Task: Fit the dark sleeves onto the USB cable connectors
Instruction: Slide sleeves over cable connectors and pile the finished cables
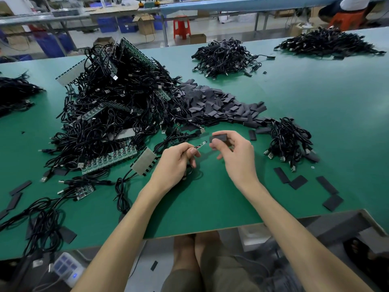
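From the head camera, both hands work above the near middle of a green table (210, 209). The left hand (174, 163) has its fingers (185, 146) pinched on the end of a black cable (190, 172), whose small bare connector board (200, 144) points up and right toward the other hand. The right hand (235, 151) grips one dark sleeve (219, 137) between thumb and fingertips, just beside the board's tip but not on it. Behind the hands lies a spread pile of sleeves (221, 106), touching a large tangled heap of cables (117, 106) on the left. A smaller cable bundle (288, 140) sits to the right, with a few loose sleeves (296, 182) near the table edge.
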